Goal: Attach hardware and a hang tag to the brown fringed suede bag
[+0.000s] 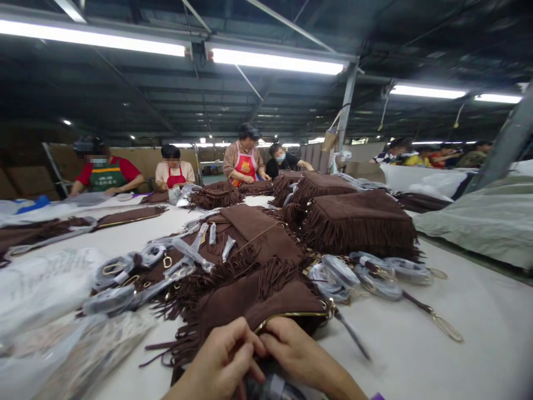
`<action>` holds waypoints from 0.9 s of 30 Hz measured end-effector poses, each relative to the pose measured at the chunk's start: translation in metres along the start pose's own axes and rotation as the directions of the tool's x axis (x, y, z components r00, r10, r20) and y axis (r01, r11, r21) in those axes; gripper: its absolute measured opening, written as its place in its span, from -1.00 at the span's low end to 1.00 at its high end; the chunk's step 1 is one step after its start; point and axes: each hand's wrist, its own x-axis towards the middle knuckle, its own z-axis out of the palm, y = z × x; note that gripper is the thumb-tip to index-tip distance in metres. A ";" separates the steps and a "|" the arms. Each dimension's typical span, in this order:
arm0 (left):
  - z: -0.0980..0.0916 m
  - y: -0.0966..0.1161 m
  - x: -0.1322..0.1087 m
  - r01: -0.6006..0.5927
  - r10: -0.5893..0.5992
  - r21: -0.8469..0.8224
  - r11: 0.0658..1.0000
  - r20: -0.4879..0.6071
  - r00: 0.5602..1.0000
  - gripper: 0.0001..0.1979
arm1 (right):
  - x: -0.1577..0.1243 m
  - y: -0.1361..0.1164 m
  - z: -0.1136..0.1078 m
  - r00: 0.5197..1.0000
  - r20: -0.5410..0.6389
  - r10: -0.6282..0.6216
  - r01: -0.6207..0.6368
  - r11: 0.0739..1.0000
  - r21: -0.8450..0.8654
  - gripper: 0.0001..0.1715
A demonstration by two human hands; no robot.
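Fluorescent tubes [275, 60] light a dark-roofed workshop, and a long white tabletop [437, 355] runs away from the camera to its far end, where a person in a red apron [245, 161] and a person in a green apron [106, 172] work among others.

Nearest the camera lies a brown fringed bag [258, 297], flat on the tabletop with its gold-edged mouth [291, 314] turned toward the person. The left hand [220, 364] and right hand [302, 355] meet at that mouth. Both sets of fingers are curled tight and clenched on the bag's near edge, with the knuckles almost touching. What sits inside the bag cannot be told, as the hands cover the opening. Just under the hands a grey bundle [272, 386] shows, possibly a strap wrapped in plastic, though it is blurred.

Behind the bag lies another flat brown bag [258, 230] with fringe. To the right a stack of fringed bags [358, 222] stands higher. Coiled straps [375, 275] in clear plastic sleeves lie between the stack and the near bag, and one loose strap ends in a gold ring [447, 328]. More sleeved straps [125, 266] spread to the left, beside crumpled clear plastic bags [41, 294] whose contents are too hazy to make out. Pale sacks [478, 222] are heaped past the tabletop's right edge
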 end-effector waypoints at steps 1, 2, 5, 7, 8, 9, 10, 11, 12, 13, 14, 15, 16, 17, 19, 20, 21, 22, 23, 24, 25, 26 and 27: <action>0.002 0.000 0.001 0.038 -0.038 -0.108 0.993 0.004 0.999 -0.62 | 0.002 0.001 -0.001 0.998 -0.020 0.052 -0.051 0.997 0.060 -0.83; 0.002 0.001 0.001 0.045 -0.046 -0.169 0.985 -0.007 0.999 -0.55 | 0.003 0.003 -0.002 0.993 -0.049 0.111 -0.104 0.987 0.123 -0.82; 0.001 0.003 0.001 -0.049 0.043 -0.080 0.996 -0.075 0.996 -0.55 | 0.007 0.006 -0.003 0.962 -0.129 0.242 -0.197 0.936 0.291 -0.80; 0.001 0.003 0.001 -0.175 0.185 0.086 0.981 -0.129 0.974 -0.64 | 0.007 0.005 -0.002 0.954 -0.174 0.245 -0.171 0.919 0.355 -0.83; 0.002 0.002 0.002 -0.234 0.254 0.144 0.962 -0.141 0.957 -0.65 | 0.007 0.004 0.000 0.953 -0.195 0.232 -0.147 0.917 0.372 -0.84; 0.003 0.001 0.003 -0.274 0.299 0.169 0.947 -0.138 0.944 -0.64 | 0.007 0.002 0.001 0.953 -0.213 0.214 -0.120 0.916 0.382 -0.84; 0.004 -0.002 0.004 -0.287 0.308 0.161 0.944 -0.125 0.943 -0.63 | 0.006 0.000 0.003 0.955 -0.229 0.189 -0.090 0.918 0.385 -0.85; 0.005 -0.004 0.005 -0.273 0.287 0.131 0.953 -0.111 0.951 -0.63 | 0.006 -0.002 0.005 0.959 -0.233 0.162 -0.060 0.918 0.392 -0.86; 0.005 -0.006 0.007 -0.237 0.246 0.094 0.967 -0.095 0.965 -0.63 | 0.005 -0.004 0.006 0.964 -0.227 0.138 -0.034 0.912 0.410 -0.87; 0.006 -0.008 0.008 -0.193 0.198 0.059 0.979 -0.088 0.976 -0.63 | 0.005 -0.005 0.008 0.969 -0.215 0.121 -0.015 0.898 0.439 -0.88; 0.006 -0.008 0.009 -0.150 0.152 0.025 0.988 -0.088 0.985 -0.63 | 0.005 -0.006 0.009 0.972 -0.205 0.112 -0.002 0.882 0.472 -0.90; 0.006 -0.008 0.010 -0.113 0.112 -0.010 0.994 -0.088 0.990 -0.62 | 0.005 -0.006 0.010 0.974 -0.200 0.109 0.006 0.865 0.502 -0.91; 0.005 -0.008 0.011 -0.083 0.079 -0.050 0.995 -0.080 0.994 -0.61 | 0.005 -0.006 0.010 0.975 -0.194 0.113 0.008 0.847 0.532 -0.93; 0.005 -0.006 0.011 -0.062 0.056 -0.095 0.994 -0.068 0.996 -0.58 | 0.004 -0.005 0.010 0.975 -0.190 0.118 0.009 0.829 0.559 -0.96; 0.003 -0.004 0.012 -0.032 0.021 -0.190 0.981 -0.060 0.998 -0.51 | 0.004 -0.003 0.007 0.974 -0.190 0.123 0.021 0.786 0.617 -0.94; 0.002 -0.003 0.012 -0.014 -0.003 -0.236 0.972 -0.069 0.998 -0.48 | 0.003 -0.002 0.005 0.972 -0.196 0.126 0.032 0.762 0.647 -0.90; 0.002 -0.002 0.012 0.005 -0.029 -0.275 0.962 -0.085 0.996 -0.46 | 0.003 0.000 0.002 0.968 -0.212 0.135 0.043 0.742 0.669 -0.84; 0.001 -0.003 0.012 0.020 -0.054 -0.303 0.953 -0.104 0.993 -0.45 | 0.002 0.001 -0.001 0.961 -0.234 0.151 0.048 0.738 0.674 -0.77; 0.000 -0.003 0.012 0.034 -0.078 -0.324 0.945 -0.124 0.989 -0.45 | 0.002 0.003 -0.005 0.950 -0.259 0.173 0.042 0.752 0.658 -0.70; 0.000 -0.004 0.012 0.043 -0.095 -0.339 0.940 -0.138 0.986 -0.44 | 0.001 0.005 -0.008 0.940 -0.280 0.197 0.023 0.781 0.624 -0.64; 0.000 -0.005 0.012 0.047 -0.104 -0.350 0.936 -0.146 0.984 -0.44 | 0.001 0.006 -0.011 0.929 -0.300 0.215 0.001 0.812 0.584 -0.58; -0.001 -0.006 0.013 0.047 -0.107 -0.359 0.932 -0.150 0.983 -0.43 | 0.001 0.007 -0.014 0.924 -0.309 0.224 -0.022 0.840 0.543 -0.54; -0.001 -0.007 0.013 0.048 -0.111 -0.371 0.927 -0.150 0.982 -0.43 | 0.001 0.008 -0.015 0.926 -0.304 0.224 -0.044 0.863 0.503 -0.51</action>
